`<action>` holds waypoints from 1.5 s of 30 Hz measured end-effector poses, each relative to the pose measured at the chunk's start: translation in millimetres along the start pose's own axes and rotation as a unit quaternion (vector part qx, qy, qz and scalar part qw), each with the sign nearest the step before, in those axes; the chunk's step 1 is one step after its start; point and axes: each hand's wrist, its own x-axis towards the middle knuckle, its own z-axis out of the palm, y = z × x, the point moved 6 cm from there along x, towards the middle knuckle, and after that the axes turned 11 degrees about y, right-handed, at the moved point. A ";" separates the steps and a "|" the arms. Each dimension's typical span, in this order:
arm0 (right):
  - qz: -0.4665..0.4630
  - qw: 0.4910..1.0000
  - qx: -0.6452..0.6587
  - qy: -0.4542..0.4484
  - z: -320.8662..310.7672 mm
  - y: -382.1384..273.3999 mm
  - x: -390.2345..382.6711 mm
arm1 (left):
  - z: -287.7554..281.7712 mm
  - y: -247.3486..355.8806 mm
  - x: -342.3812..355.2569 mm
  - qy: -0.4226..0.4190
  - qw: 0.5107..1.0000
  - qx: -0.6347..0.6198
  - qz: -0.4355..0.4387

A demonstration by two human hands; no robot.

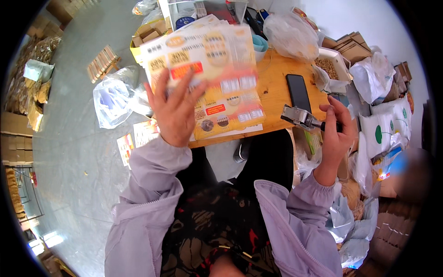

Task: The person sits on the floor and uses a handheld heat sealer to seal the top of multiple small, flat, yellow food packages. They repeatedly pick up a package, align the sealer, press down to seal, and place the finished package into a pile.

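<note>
Right, left hand grips a fanned stack of glossy yellow-and-orange printed paper packets, fingers spread over the front, held up above the light wooden tabletop at roughly 12 o'clock from the person's chest. Right hand, at 3 o'clock of the stack, is closed around a grey metal handheld stapler-like tool. A black flat smartphone lies at 12 o'clock of the tool. Packets look light, floppy, slick, likely to slide apart; pinching the lower edge firmly seems safest.
</note>
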 end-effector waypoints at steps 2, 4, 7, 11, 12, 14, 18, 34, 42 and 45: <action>0.015 1.000 -0.017 -0.002 -1.8 8.9 -3.9 | 2.8 8.7 -22.3 -0.009 1.000 -0.015 -0.011; 0.003 1.000 0.004 0.002 2.8 7.5 -4.0 | 2.2 10.8 -37.8 0.007 0.999 -0.033 -0.014; 0.006 1.000 0.006 0.006 3.4 3.1 -4.5 | -0.2 15.5 -45.6 0.018 0.998 -0.054 -0.026; 0.009 1.000 0.002 -0.003 3.5 3.8 -5.1 | 0.4 12.0 -47.2 0.015 0.997 -0.063 -0.032; 0.004 1.000 -0.004 -0.001 3.8 3.5 -5.3 | 0.6 10.7 -46.9 0.017 0.997 -0.065 -0.031; -0.005 1.000 -0.022 0.003 2.3 3.4 -6.1 | 2.6 11.0 -45.4 0.014 0.997 -0.067 -0.030; 0.001 1.000 -0.024 0.003 2.1 3.9 -7.2 | 8.0 8.4 -48.9 0.010 0.996 -0.076 -0.038; 0.028 1.000 0.008 -0.013 13.2 12.5 -11.6 | 16.2 3.2 -50.1 -0.003 0.995 -0.084 -0.052; 0.039 0.999 0.023 -0.004 13.1 12.4 -12.7 | 14.7 9.3 -63.6 -0.040 0.992 -0.101 -0.061; 0.039 0.999 0.029 0.006 15.1 18.0 -12.4 | 14.0 19.9 -72.7 -0.063 0.991 -0.105 -0.046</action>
